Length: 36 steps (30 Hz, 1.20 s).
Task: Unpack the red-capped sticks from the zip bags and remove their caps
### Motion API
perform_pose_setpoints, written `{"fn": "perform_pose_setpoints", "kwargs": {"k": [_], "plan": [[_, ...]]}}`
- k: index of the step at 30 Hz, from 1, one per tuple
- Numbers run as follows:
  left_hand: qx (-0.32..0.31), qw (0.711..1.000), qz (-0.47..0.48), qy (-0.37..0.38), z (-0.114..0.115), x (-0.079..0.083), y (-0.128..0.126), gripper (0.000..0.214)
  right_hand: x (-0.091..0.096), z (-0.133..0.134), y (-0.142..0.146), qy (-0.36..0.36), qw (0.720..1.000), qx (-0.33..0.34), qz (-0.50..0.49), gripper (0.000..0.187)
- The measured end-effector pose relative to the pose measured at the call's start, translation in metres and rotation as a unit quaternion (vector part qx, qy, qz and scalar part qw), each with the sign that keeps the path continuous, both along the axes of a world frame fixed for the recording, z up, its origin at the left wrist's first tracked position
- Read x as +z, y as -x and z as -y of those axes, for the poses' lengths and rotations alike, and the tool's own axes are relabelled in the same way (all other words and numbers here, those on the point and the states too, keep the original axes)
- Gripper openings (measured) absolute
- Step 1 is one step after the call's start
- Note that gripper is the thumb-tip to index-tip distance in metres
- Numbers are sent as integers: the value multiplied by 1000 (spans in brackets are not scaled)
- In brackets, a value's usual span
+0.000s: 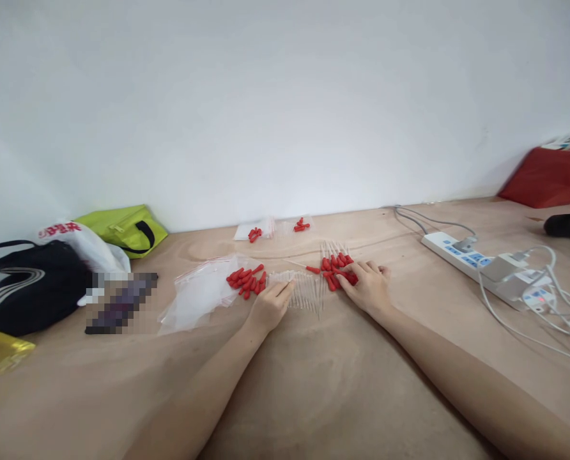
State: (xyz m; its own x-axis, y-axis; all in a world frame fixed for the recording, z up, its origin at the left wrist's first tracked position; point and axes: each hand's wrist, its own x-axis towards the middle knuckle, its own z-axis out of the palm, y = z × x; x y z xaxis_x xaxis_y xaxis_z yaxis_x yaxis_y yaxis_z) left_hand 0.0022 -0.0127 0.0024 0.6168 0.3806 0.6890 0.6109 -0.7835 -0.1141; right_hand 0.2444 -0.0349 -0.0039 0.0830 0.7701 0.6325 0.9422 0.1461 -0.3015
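My left hand rests at the left end of a row of thin clear glass tubes, its fingers drawn together; whatever they hold is hidden. Beside it lies a pile of loose red rubber bulbs. My right hand is at a second red cluster, thumb and index finger closed around a red rubber bulb. In that cluster, several droppers have their glass stems pointing away from me. A single dropper lies crosswise, stem to the left.
Clear plastic bags lie left of the bulbs. Two small groups of red bulbs sit on bags near the wall. A power strip with cables is at right. Dark and lime-green bags stand at left, a red bag far right.
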Motion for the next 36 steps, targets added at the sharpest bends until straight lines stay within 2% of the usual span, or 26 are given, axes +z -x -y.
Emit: {"fn": "perform_pose_setpoints", "kwargs": {"k": [5,8,12,15,19,22,29,36], "plan": [[-46,994,10,100,1,1,0,22,-1,0,0,-8,1000,9,8,31],[-54,989,10,140,6,7,-1,30,-1,0,1,-14,1000,10,11,32],[-67,983,-61,161,15,16,-12,46,1,-1,2,-14,1000,13,13,30],[-46,981,-86,166,18,17,-25,53,6,-3,5,-12,1000,16,8,26],[-1,983,-76,166,16,13,-38,47,15,-11,10,-8,1000,0,7,25],[20,987,-56,147,16,11,-40,48,20,-21,18,27,999,-5,20,24],[56,993,-9,101,24,13,-15,50,22,-45,45,121,989,20,77,24],[92,991,2,93,24,11,8,51,21,-57,59,139,987,7,83,23]]}}
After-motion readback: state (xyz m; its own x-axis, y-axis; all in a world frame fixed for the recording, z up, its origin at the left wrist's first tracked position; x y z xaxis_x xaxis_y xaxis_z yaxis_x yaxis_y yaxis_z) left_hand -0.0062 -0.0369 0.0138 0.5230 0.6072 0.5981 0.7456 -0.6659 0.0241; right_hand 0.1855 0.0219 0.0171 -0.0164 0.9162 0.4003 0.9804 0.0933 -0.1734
